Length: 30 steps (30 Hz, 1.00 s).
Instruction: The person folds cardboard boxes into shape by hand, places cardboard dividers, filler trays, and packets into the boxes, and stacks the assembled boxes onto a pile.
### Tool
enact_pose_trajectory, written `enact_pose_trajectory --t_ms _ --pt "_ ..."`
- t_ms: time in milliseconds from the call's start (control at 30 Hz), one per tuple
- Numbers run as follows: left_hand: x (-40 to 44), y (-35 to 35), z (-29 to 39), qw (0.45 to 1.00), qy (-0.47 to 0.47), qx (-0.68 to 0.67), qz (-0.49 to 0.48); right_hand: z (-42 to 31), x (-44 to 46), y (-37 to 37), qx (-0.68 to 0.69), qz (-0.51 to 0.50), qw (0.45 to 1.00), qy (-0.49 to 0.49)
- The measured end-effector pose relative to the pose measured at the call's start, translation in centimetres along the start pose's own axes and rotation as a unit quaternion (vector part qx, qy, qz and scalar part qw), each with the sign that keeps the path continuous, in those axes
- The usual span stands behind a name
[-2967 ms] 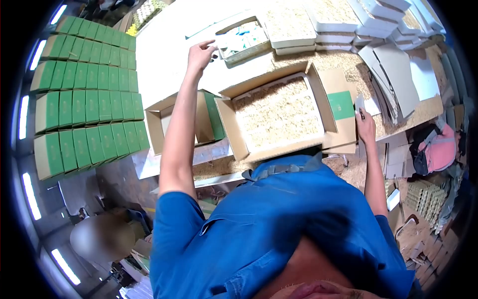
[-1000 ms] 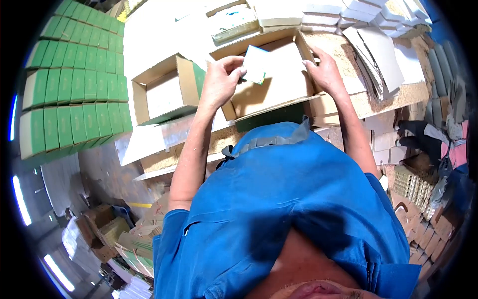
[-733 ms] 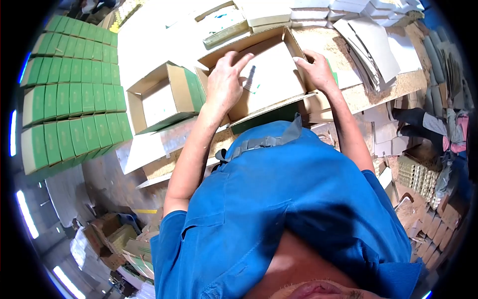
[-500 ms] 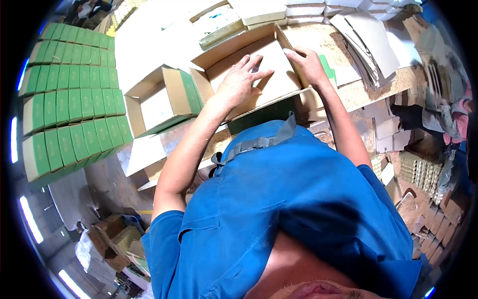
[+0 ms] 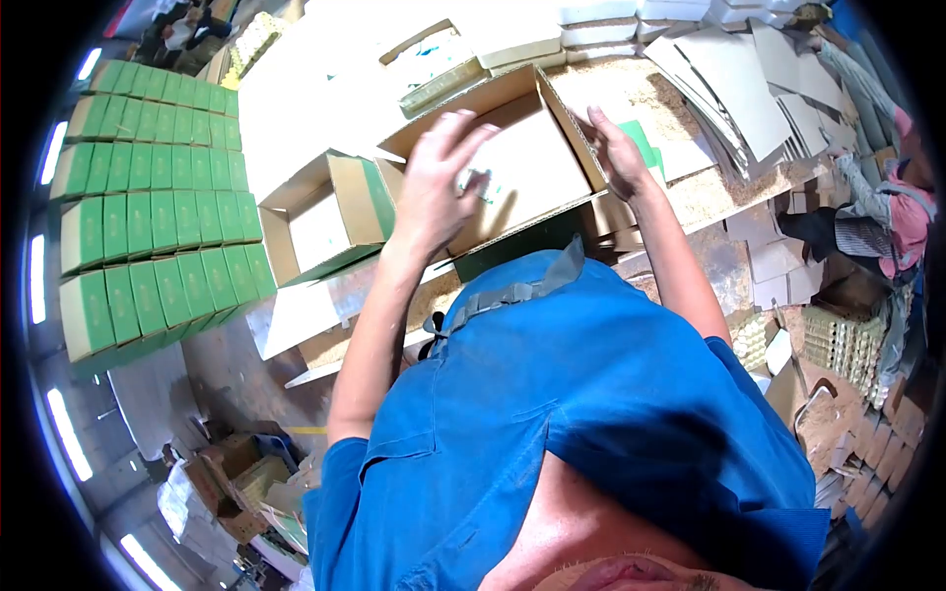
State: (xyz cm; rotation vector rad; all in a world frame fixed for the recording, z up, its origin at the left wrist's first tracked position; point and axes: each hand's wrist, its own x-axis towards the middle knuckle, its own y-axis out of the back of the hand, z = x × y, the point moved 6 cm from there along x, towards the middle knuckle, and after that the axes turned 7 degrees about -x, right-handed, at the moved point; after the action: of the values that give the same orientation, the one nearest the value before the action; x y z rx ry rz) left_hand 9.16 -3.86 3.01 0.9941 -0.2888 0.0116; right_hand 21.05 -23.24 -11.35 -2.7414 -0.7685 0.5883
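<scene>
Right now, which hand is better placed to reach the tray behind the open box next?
Left, I'd judge: the left hand is spread above the box, nearer the tray; the right hand is farther off, by the box's right wall.

The person wears a bright blue short-sleeved work garment (image 5: 512,394) in creased cloth, with stitched seams, an open neckline and a wide blue collar flap (image 5: 783,532). A grey webbing strap (image 5: 507,294) with a buckle crosses the waist. The left hand (image 5: 439,187) and right hand (image 5: 621,163) are gloveless; the forearms are uncovered.
</scene>
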Motion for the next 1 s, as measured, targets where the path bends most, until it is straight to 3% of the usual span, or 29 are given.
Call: enact_pose_trajectory --t_ms 67,100,133,167,200,233,267,333,367,400,467,533,600,667,733,800,967,1000 --pt "-3.3 3.3 -2.3 0.983 0.078 -0.047 0.158 1.7 0.4 1.3 0.001 -0.010 1.000 0.011" --pt "-5.4 4.5 -3.5 0.965 0.121 -0.002 0.234 1.8 -0.1 0.8 -0.030 -0.021 0.999 0.015" --pt "-7.9 3.8 -7.3 0.932 0.174 -0.140 0.284 1.7 -0.6 0.2 -0.060 -0.031 0.998 0.019" --pt "-9.4 2.1 -9.4 0.863 0.265 -0.325 0.282 2.0 -0.9 -0.2 -0.053 -0.008 0.999 -0.002" --pt "-10.6 0.1 -10.0 0.750 0.343 -0.497 0.270 2.2 -1.3 -0.6 -0.048 0.015 0.998 -0.025" --pt "-10.6 -1.9 -9.3 0.689 0.347 -0.603 0.204 2.3 -0.8 -0.6 -0.053 0.008 0.998 -0.030" --pt "-11.6 -3.3 -9.0 0.678 0.404 -0.585 0.186 2.1 0.1 -0.6 -0.155 -0.016 0.988 -0.019" --pt "-11.3 -4.5 -9.3 0.719 0.400 -0.542 0.172 1.2 0.6 -1.4 -0.358 -0.023 0.933 0.014" --pt "-11.0 -5.1 -9.4 0.734 0.393 -0.529 0.165 1.9 1.3 -1.7 -0.379 -0.011 0.925 0.026" --pt "-10.8 -6.5 -11.5 0.802 0.303 -0.493 0.150 2.5 2.0 -1.8 -0.401 -0.002 0.915 0.039" --pt "-10.6 -7.1 -11.6 0.902 0.319 -0.275 0.097 1.5 2.0 -2.6 -0.433 -0.003 0.900 0.050" --pt "-10.8 -7.6 -12.7 0.895 0.343 -0.271 0.089 1.0 1.7 -3.8 -0.462 -0.013 0.884 0.065" --pt "-11.3 -8.7 -13.9 0.875 0.324 -0.341 0.114 1.3 1.5 -4.3 -0.351 -0.026 0.934 0.068" --pt "-11.4 -8.0 -13.7 0.888 0.300 -0.318 0.143 3.0 2.0 -3.9 -0.192 -0.061 0.979 0.042" --pt "-11.7 -7.0 -13.4 0.891 0.275 -0.326 0.155 3.5 2.4 -2.1 -0.256 -0.020 0.967 0.007" --pt "-12.0 -6.3 -13.6 0.873 0.288 -0.365 0.146 4.3 2.1 -0.9 -0.150 -0.005 0.986 -0.072" --pt "-13.2 -5.4 -14.4 0.868 0.258 -0.400 0.144 6.5 -0.7 -1.7 -0.138 0.042 0.984 -0.101" --pt "-13.4 -5.2 -14.5 0.828 0.258 -0.476 0.146 6.4 -1.3 -1.9 -0.121 0.069 0.986 -0.094"
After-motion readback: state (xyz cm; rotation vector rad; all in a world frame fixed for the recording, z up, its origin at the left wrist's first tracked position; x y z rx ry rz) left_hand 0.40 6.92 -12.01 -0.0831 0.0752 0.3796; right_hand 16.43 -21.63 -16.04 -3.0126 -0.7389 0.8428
